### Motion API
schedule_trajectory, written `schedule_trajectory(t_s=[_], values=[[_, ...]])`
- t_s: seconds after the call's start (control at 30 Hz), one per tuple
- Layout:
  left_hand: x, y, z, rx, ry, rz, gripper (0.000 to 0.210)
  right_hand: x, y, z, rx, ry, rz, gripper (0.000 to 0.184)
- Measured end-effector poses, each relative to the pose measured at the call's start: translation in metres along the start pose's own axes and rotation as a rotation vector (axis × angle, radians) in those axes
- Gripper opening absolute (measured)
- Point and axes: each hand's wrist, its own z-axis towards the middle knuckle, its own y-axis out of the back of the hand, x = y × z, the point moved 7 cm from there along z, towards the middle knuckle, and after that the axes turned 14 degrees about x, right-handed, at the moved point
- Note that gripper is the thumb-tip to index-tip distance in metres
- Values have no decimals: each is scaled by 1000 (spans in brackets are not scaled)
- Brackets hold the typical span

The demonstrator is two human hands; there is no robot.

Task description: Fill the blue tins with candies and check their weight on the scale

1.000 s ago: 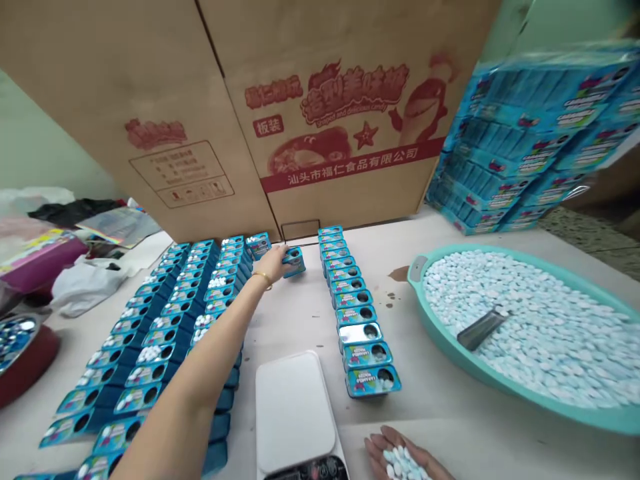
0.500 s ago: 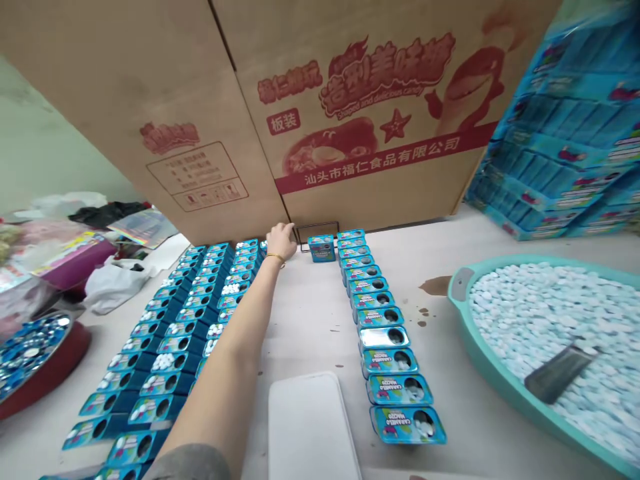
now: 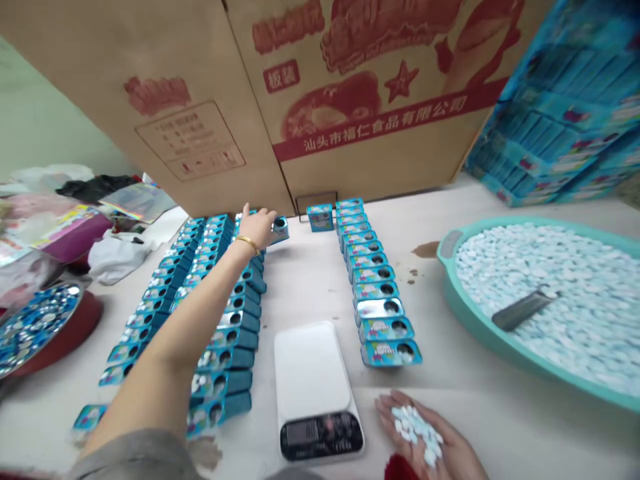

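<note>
My left hand (image 3: 259,227) is stretched out to the far end of the rows, closed on a small blue candy box (image 3: 281,230) with a round hole in its top. The box is tilted and stands out to the right of the fingers. At the lower right my right hand (image 3: 453,448) lies palm up, cupped under a small heap of pale blue and white candies (image 3: 417,427). Between my arms is a white kitchen scale (image 3: 313,367) with a dark display, its plate bare. Several rows of blue boxes (image 3: 240,353) stand left of the scale, partly hidden by my forearm.
Another row of blue boxes (image 3: 379,291) runs right of the scale. A turquoise tub (image 3: 453,287) of candies holds a metal scoop (image 3: 523,310). Behind stand a large carton (image 3: 375,173) and stacked blue packs (image 3: 555,140). A red bowl (image 3: 83,327) of lids sits left.
My left hand has shifted left and now has a box in its fingers. My right hand with candies has come into view at the lower right. The view has tilted down.
</note>
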Motion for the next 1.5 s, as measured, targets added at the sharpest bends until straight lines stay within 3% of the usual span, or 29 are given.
schedule_trajectory(t_s=[0.13,0.23,0.3,0.4,0.53,0.67,0.73,0.83,0.93,1.03,1.3,1.5], values=[[-57,19,-103,87,-194,-6,33,-9,-14,-14,-1,54,67,27],[-100,15,-174,189,-303,-59,29,-13,-25,-22,34,52,68,20],[-121,9,-206,193,-332,-92,27,-18,-31,-29,69,8,69,20],[-140,-1,-230,168,-353,-153,24,-23,-38,-41,100,-33,76,21],[-145,-6,-241,158,-335,-204,26,-28,-40,-53,80,11,59,20],[-161,11,-271,-31,-323,-304,41,-35,-37,-55,119,40,49,22],[-188,12,-295,-57,-422,-420,41,-39,-34,-53,153,42,59,21],[-247,-6,-326,47,-607,-541,36,-46,-31,-50,172,-1,53,18],[-287,-32,-336,107,-589,-524,29,-50,-32,-50,157,2,21,21],[-302,-48,-335,136,-558,-519,21,-49,-33,-51,107,38,10,24],[-297,-52,-333,147,-597,-580,23,-48,-27,-45,75,97,-26,25],[-289,-59,-324,150,-538,-551,23,-49,-36,-33,90,85,-27,25]])
